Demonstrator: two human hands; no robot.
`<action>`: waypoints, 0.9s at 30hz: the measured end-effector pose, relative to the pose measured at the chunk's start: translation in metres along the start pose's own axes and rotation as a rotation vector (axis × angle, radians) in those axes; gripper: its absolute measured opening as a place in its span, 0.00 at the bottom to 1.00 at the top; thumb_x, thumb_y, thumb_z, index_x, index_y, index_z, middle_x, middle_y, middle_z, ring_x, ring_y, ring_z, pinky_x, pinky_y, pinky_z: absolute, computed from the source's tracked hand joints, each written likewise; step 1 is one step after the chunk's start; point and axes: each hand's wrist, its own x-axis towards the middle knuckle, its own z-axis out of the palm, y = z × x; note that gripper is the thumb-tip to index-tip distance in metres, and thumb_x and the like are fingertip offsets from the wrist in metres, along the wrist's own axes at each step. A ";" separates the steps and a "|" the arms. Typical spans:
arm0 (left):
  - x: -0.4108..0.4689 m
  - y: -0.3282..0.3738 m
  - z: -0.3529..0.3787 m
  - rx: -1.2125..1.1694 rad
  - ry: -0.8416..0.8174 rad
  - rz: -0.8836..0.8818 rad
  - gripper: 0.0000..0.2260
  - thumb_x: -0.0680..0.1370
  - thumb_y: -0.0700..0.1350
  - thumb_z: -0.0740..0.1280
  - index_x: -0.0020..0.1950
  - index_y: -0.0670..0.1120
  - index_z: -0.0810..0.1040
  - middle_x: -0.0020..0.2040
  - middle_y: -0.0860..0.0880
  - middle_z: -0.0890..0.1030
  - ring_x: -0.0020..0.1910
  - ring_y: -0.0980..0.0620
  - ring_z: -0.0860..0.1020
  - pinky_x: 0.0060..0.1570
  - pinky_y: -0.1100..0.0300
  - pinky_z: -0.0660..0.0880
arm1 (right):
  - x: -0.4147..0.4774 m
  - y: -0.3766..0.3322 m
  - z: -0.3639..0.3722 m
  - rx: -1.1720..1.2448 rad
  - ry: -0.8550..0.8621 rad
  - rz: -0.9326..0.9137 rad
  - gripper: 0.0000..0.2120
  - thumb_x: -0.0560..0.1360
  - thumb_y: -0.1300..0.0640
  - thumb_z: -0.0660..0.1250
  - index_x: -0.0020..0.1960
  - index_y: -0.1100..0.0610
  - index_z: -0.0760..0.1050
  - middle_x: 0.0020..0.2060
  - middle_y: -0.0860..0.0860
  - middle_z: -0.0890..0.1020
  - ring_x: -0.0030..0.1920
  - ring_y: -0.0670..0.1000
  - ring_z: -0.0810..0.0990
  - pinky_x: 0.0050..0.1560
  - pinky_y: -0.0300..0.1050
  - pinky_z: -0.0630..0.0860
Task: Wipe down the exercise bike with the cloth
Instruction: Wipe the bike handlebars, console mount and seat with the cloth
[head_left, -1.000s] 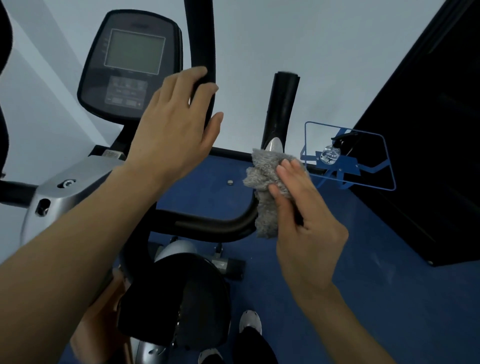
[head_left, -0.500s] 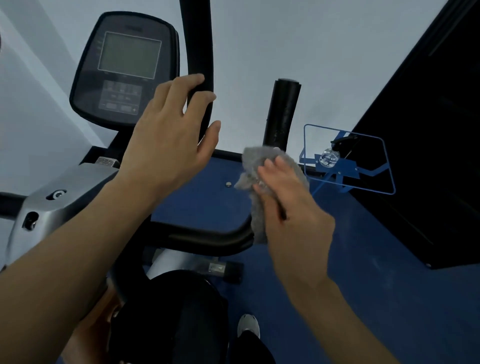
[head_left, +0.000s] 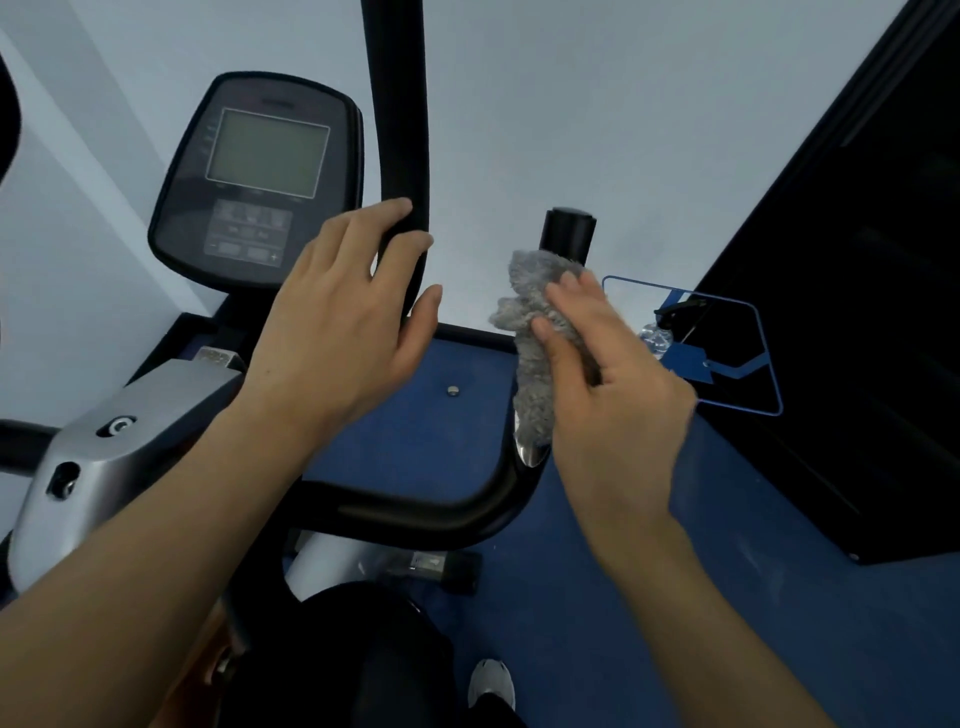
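On the left, a silver-and-black exercise bike (head_left: 130, 431) carries a black console with a grey screen (head_left: 260, 176). The left hand (head_left: 343, 322) curls around a black upright handlebar post (head_left: 397, 130). Further right, the right hand (head_left: 608, 384) clamps a fluffy grey cloth (head_left: 530, 332) around the short black handlebar grip (head_left: 567, 231). The cloth is loosely bunched, so it may slip off and leave patches unwiped.
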 end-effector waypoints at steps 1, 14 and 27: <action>0.000 0.000 0.000 0.000 -0.001 -0.001 0.15 0.78 0.45 0.61 0.60 0.37 0.73 0.63 0.37 0.73 0.60 0.37 0.71 0.57 0.44 0.72 | -0.002 0.002 0.004 0.001 -0.042 0.027 0.12 0.72 0.68 0.68 0.56 0.65 0.78 0.56 0.55 0.79 0.61 0.51 0.75 0.59 0.49 0.74; 0.001 0.001 0.000 -0.001 -0.017 -0.003 0.15 0.78 0.45 0.61 0.60 0.37 0.73 0.63 0.37 0.73 0.60 0.37 0.72 0.56 0.45 0.72 | -0.016 0.000 -0.007 -0.040 -0.088 -0.043 0.13 0.70 0.67 0.70 0.54 0.60 0.79 0.52 0.46 0.78 0.56 0.44 0.77 0.55 0.44 0.74; 0.001 0.001 0.000 0.016 -0.017 -0.006 0.15 0.78 0.46 0.60 0.60 0.38 0.74 0.63 0.38 0.73 0.59 0.38 0.72 0.56 0.46 0.73 | 0.046 0.008 0.016 0.006 -0.032 -0.034 0.16 0.74 0.67 0.67 0.61 0.61 0.74 0.61 0.53 0.76 0.65 0.51 0.71 0.66 0.36 0.64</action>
